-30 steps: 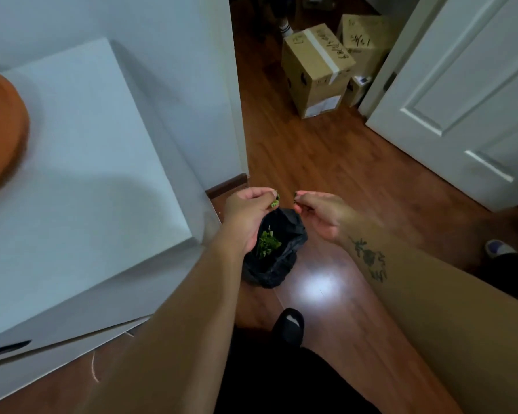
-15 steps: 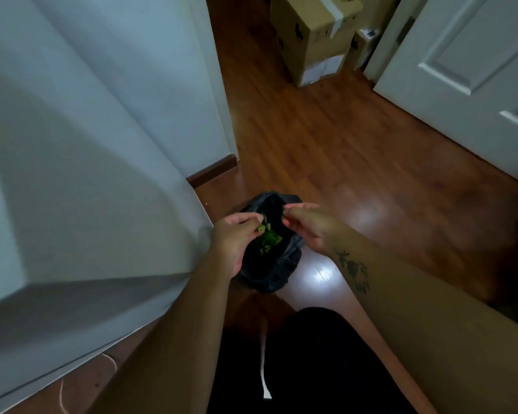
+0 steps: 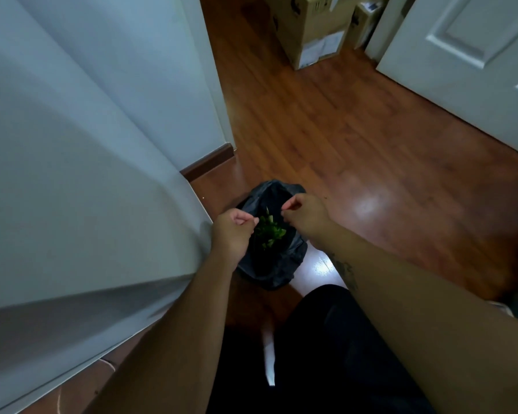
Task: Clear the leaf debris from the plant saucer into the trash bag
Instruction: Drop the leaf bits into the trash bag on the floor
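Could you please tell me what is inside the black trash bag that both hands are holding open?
A small heap of green leaf pieces lies inside the black trash bag. The left hand and right hand pinch its rim. Anything beneath the leaves is hidden in the dark.

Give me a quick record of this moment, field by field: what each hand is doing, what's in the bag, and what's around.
left hand: pinching the near-left rim of the bag
right hand: pinching the right rim of the bag
trash bag: black, held open low over the wooden floor
leaf debris: green bits inside the bag
plant saucer: not in view
nearby: white furniture on the left, cardboard box and white door beyond
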`<state>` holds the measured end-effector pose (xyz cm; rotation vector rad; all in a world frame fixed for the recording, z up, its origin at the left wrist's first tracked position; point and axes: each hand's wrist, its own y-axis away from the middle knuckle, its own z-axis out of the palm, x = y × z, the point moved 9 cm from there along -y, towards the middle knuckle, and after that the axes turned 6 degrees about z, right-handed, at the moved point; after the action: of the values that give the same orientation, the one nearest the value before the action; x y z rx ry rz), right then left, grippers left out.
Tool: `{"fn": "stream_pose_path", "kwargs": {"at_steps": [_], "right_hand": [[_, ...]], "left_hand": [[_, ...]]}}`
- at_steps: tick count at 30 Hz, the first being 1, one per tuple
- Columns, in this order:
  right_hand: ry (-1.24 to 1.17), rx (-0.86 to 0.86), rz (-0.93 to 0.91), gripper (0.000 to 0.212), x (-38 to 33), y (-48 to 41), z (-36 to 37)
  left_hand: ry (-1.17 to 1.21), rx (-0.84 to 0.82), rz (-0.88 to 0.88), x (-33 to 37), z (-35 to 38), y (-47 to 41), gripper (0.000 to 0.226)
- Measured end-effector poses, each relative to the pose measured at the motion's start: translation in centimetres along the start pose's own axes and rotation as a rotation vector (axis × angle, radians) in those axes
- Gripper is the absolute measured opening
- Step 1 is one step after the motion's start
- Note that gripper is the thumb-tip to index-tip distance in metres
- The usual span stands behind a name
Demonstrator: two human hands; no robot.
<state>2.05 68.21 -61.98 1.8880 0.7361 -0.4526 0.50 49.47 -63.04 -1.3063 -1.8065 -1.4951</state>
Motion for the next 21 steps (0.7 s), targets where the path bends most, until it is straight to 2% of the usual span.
{"fn": "stream_pose_path", "kwargs": {"at_steps": [4,8,16,21], "right_hand": [[-0.040,-0.006,0.006,0.021,-1.6,3.3,-1.7],[-0.123,-0.010,0.003,0.022,-5.8,8.2,-5.5],[-0.128,0.055,-0.168,0.023,-18.0,19.6,-13.4],[-0.098,0.061,-0.260,0.015,-24.0,23.9,-15.0]], "left_hand": [[-0.015,-0.034,0.015,3.2,-0.8,2.5,0.014],[-0.027,-0.025,0.044,9.6,-3.4,6.2,0.019],[0.072,0.006,0.157,25.4,-8.1,14.2,0.013],[-0.006,0.057,0.306,32.8,-11.9,17.8,0.020]]}}
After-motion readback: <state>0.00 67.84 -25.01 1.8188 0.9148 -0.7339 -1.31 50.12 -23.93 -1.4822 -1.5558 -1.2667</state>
